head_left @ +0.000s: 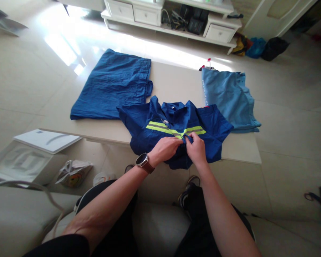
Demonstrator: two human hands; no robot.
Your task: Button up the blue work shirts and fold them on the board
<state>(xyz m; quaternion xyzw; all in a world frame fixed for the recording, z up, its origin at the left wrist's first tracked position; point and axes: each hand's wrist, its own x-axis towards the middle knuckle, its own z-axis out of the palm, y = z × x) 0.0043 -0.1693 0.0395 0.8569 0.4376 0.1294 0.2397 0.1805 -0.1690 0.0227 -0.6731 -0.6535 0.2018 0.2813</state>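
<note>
A dark blue work shirt (pixel 141 116) with yellow-green and grey reflective bands lies across the front edge of the white table (pixel 173 80), its collar pointing away from me. Its lower part hangs over the edge. My left hand (pixel 167 148), with a watch on the wrist, pinches the shirt's front at the middle, just below the band. Close beside it, my right hand (pixel 196 146) grips the same bunched front with thumb and fingers. Whatever small part lies between the fingertips is hidden.
Folded blue cloth (pixel 112 85) lies at the table's left, and a folded light blue garment (pixel 227 96) at its right. A white cabinet (pixel 147 14) stands behind. Left of my legs are a white box (pixel 48 141) and a plastic bag (pixel 73 173).
</note>
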